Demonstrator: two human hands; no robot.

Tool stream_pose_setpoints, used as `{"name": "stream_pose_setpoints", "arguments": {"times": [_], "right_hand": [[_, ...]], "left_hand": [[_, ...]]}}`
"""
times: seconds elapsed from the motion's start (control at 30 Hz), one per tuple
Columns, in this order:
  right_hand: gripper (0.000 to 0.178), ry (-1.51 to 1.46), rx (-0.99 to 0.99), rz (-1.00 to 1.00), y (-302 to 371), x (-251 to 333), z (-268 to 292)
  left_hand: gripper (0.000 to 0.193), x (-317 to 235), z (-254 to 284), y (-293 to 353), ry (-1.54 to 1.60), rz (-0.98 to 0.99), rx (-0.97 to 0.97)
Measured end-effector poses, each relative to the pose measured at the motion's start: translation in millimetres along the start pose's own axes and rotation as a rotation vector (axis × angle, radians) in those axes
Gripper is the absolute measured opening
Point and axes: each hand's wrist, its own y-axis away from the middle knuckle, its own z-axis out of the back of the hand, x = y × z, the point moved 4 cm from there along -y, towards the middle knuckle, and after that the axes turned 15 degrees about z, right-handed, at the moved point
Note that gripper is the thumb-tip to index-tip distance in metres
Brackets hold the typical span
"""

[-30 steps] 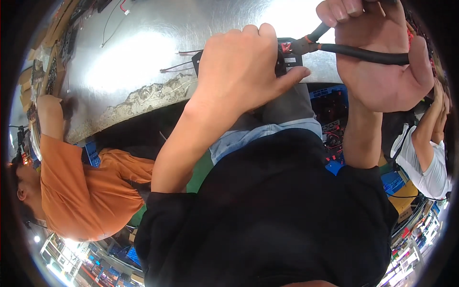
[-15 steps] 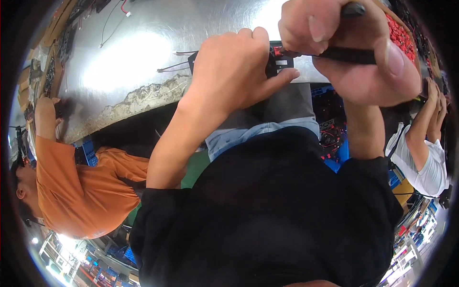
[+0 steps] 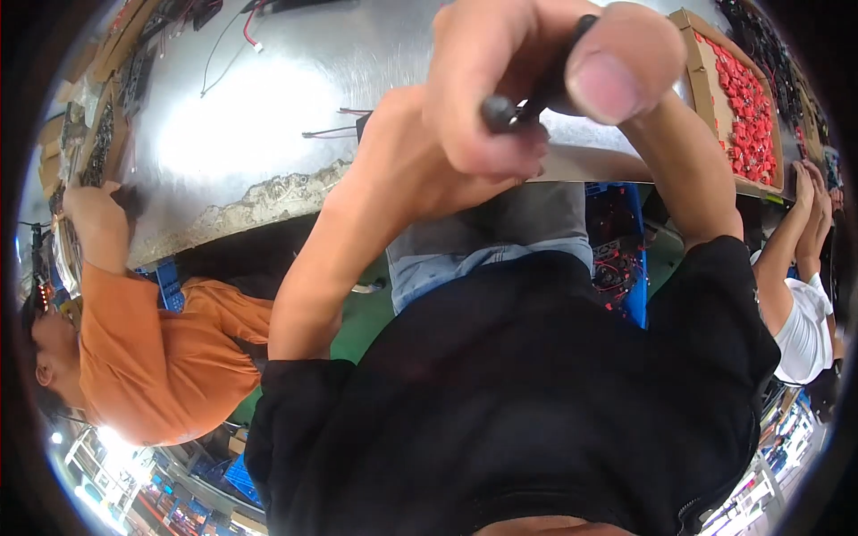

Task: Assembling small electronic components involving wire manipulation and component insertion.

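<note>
My right hand [image 3: 554,80] is raised close to the camera, fingers and thumb shut on the black handle of a plier-like tool [image 3: 527,103]; the tool's jaws are hidden. Behind it, my left hand [image 3: 411,170] is curled over a small black part [image 3: 361,125] at the metal table's [image 3: 223,134] near edge. Only a dark corner of that part shows, with thin wires [image 3: 326,134] running left from it. The right hand covers my left fingertips.
A cardboard box of small red parts [image 3: 737,98] stands at the table's right end. Loose red and black wires [image 3: 246,36] lie at the far side. A person in orange [image 3: 152,357] works on the left, a person in white [image 3: 804,313] on the right. Blue crates [image 3: 617,232] sit under the table.
My right hand has lifted the tool up and toward the camera, and it now hides the tool's jaws and the part's red bits. My left hand has stayed on the part.
</note>
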Motion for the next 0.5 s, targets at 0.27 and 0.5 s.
{"name": "stream_pose_setpoints", "arguments": {"times": [0.27, 0.5], "right_hand": [[0.047, -0.078, 0.283, -0.086, -25.1, -31.7, -1.5], [0.049, -0.285, 0.447, -0.147, -54.7, -59.1, 14.3]], "left_hand": [[0.019, -22.9, 16.4, -5.3, 0.33, 0.327, 0.16], [0.048, -13.9, 11.6, -0.4, -0.453, 0.054, -0.009]]}}
